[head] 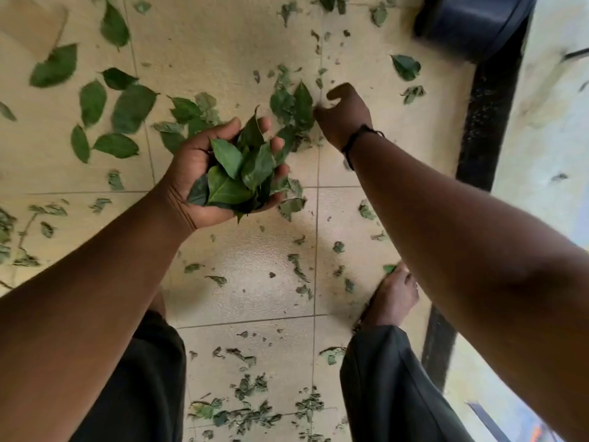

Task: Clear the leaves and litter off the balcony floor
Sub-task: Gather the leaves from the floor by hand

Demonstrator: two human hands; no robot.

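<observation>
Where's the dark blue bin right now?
In the head view, the dark blue bin sits at the top right, on the tiled floor beyond the right hand, against the black strip.

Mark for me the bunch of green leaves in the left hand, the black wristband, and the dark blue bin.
Bunch of green leaves (237, 173), head view, on a glossy middle leaf.
Black wristband (357, 138), head view, on the band crossing the right wrist.
Dark blue bin (471, 23), head view, on its side wall.
</observation>
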